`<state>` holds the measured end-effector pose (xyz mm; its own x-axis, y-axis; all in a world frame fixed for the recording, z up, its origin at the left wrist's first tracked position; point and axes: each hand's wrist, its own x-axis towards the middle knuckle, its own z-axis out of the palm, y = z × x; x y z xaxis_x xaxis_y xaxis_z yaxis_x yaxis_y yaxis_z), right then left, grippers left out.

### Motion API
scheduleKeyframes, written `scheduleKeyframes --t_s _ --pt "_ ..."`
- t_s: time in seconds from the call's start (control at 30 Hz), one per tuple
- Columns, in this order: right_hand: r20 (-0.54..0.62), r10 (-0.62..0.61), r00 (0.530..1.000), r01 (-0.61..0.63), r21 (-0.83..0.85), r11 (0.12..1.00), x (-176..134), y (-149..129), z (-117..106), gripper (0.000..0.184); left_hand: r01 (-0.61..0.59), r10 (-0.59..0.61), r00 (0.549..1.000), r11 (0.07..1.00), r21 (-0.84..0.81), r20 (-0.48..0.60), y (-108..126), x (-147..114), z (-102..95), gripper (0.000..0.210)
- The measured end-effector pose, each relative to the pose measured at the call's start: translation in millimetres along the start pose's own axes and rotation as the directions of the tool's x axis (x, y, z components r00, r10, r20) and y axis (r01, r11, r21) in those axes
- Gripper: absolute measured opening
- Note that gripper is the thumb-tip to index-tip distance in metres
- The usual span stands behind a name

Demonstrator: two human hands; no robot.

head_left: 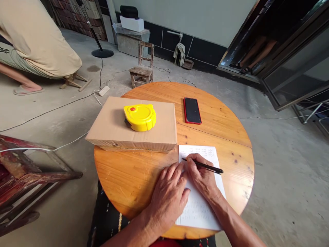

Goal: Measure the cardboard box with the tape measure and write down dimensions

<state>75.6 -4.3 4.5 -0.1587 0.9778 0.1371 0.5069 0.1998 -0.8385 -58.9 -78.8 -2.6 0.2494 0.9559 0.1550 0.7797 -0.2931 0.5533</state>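
On the round wooden table (120,178) lies a white sheet of paper (200,214) with rows of small handwriting near its top and fainter marks lower down. My right hand (202,173) rests on the sheet, its fingers closed around a black pen (209,167). The pen's tip touches or nearly touches the paper just below the upper rows. My left hand (171,192) lies flat, fingers stretched out, across the sheet's left edge and the wood. Beyond my left hand stands a brown cardboard box (110,123), with a yellow tape measure (141,116) on top.
A phone with a red case (192,110) lies on the table's far right. Past the table stands a small wooden chair (142,67). A red wooden chair (25,178) is at left. Cables cross the floor. A person sits at upper left; another's legs show in the doorway.
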Motion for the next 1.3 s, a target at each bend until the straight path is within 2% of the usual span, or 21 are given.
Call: scheduleKeyframes --t_s 0.13,0.33,0.63,1.3 --pt "-0.018 -0.007 1.000 0.006 -0.011 1.000 -0.7 0.7 -1.9 0.019 0.004 -0.004 1.000 1.000 0.005 -0.002 -0.7 -0.6 1.2 0.040" --pt "-0.074 -0.003 0.997 0.009 0.080 0.997 -1.4 5.7 -4.5 0.019 0.005 -0.005 1.000 0.999 0.046 0.009 -0.2 -0.5 1.8 0.034" --pt "-0.057 0.031 0.998 -0.024 0.126 0.992 -0.3 6.2 -2.4 0.017 0.010 -0.010 1.000 0.999 0.051 0.014 0.5 0.8 0.6 0.030" --pt "-0.041 0.037 0.998 -0.033 0.113 0.993 -1.4 8.3 -1.8 0.016 0.014 -0.014 1.000 0.999 0.029 0.012 0.0 -0.1 2.3 0.029"
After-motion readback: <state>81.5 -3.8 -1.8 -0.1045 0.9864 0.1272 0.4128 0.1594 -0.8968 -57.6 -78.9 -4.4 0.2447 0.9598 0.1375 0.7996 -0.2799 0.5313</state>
